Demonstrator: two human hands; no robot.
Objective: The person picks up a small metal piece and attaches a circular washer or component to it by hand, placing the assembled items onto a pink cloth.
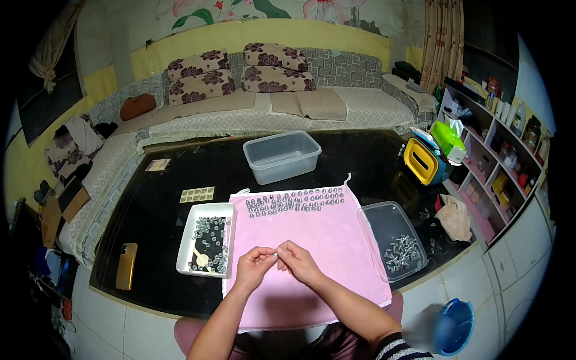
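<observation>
Over the pink cloth (312, 240), my left hand (253, 265) and my right hand (300, 264) meet fingertip to fingertip. Both pinch a small shiny piece (275, 254), mostly hidden by the fingers; its kind is too small to tell. Several rows of small silvery, dome-shaped pieces (294, 201) stand along the cloth's far part. Left of my hands, a white box (187, 240) holds loose clear, round pieces (210, 228) and a pale wooden scoop (202, 259). To the right, a clear plastic lid (384, 219) carries a heap of small metal, screw-like parts (403, 253).
The black table (162, 204) also bears a clear plastic tub (282, 156), a gold phone (126, 266), a small card sheet (197, 195), a blue-and-yellow tissue box (423, 161) and a beige cloth (453, 217). A blue bucket (465, 324) stands on the floor at right.
</observation>
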